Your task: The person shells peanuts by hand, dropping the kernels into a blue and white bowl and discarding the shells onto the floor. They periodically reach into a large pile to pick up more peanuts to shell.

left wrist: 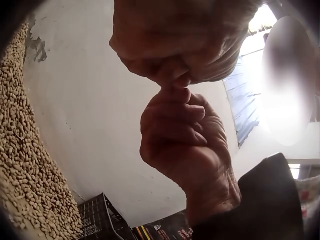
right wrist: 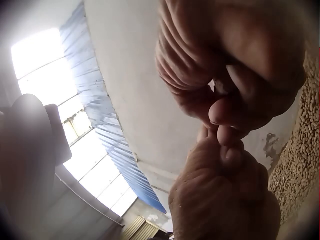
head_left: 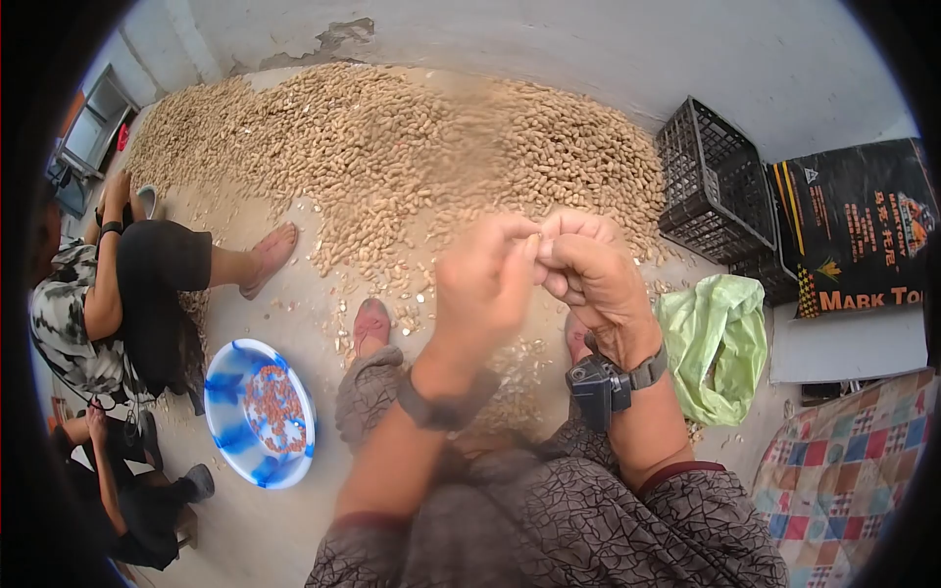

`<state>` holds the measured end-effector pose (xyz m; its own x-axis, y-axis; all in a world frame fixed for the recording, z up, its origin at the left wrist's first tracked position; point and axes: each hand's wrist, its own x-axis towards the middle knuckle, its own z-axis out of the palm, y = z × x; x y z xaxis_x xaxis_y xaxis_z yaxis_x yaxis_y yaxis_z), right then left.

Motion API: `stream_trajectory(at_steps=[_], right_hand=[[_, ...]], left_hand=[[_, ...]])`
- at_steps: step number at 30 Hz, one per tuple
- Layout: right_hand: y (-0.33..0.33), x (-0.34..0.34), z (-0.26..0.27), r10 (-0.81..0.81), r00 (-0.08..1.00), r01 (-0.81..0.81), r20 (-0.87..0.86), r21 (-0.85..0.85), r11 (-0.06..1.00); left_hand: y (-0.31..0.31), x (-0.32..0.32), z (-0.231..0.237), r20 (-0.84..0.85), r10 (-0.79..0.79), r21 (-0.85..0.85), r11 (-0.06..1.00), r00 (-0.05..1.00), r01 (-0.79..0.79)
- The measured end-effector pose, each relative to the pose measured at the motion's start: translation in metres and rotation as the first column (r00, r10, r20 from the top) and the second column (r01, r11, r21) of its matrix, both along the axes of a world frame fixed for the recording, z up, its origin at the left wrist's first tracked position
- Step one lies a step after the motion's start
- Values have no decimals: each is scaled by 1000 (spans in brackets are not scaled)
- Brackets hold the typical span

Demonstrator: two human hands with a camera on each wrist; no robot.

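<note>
Both hands meet fingertip to fingertip in front of the body, above the lap. A peanut (head_left: 532, 241) shows as a small tan bit where they join, mostly hidden by the fingers. My left hand (head_left: 487, 279) is blurred and pinches at it with thumb and forefinger. Opposite, my right hand (head_left: 596, 269) has its fingers curled in and its thumb against the same spot. From below, the right wrist view shows the right hand (right wrist: 240, 60) over the left hand (right wrist: 220, 190), with their tips touching. Beyond them spreads a large heap of unshelled peanuts (head_left: 372, 147).
A blue and white basin (head_left: 221, 431) holding reddish kernels stands at left, near a seated person (head_left: 147, 274). Right of the legs lies a green plastic sack (head_left: 716, 343). Black crates (head_left: 720, 181) and a printed black bag (head_left: 853, 225) stand by the wall. Shells litter the floor.
</note>
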<state>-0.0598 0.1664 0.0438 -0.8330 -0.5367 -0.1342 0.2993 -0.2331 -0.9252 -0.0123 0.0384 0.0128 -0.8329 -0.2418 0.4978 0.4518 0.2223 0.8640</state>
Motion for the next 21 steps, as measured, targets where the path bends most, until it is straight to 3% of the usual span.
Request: stream_trajectory(at_steps=[2, 4, 5, 7, 11, 13, 14, 16, 17, 19, 21], right_hand=[[2, -1, -6, 14, 998, -15, 55, 14, 1000], [2, 0, -15, -23, 977, 58, -214, 158, 986], [1, 2, -16, -28, 977, 63, -212, 158, 985], [-4, 4, -14, -75, 980, 93, 182, -91, 991], [-8, 8, -13, -124, 982, 132, 143, -47, 990], [-11, 9, -13, -162, 982, 159, 98, 37, 987], [-11, 7, -17, -158, 983, 156, 97, 36, 987], [-11, 5, -26, -78, 926, 161, -369, 202, 966], [-12, 7, -28, -75, 927, 158, -367, 201, 967], [-17, 13, -21, -210, 969, 227, -128, 143, 963], [-19, 14, -19, -217, 973, 226, -83, 129, 966]], left_hand=[[3, -1, -4, -7, 6, -41, 999, 1000, -6], [5, -2, -8, -14, 94, -244, 965, 995, -95], [6, -2, -11, -12, 89, -244, 966, 996, -90], [8, -4, -15, -28, 130, -205, 970, 991, -133], [11, -8, -17, -88, 224, -230, 943, 971, -239], [12, -7, -12, 192, 83, 149, 982, 978, -113], [12, -8, -13, 191, 87, 148, 982, 978, -116], [11, -10, -18, 160, 41, 259, 962, 986, -82], [11, -10, -20, 162, 44, 258, 962, 986, -85], [11, -10, -22, 200, 30, 342, 934, 979, -99], [10, -11, -23, 179, 57, 316, 942, 982, -113]])
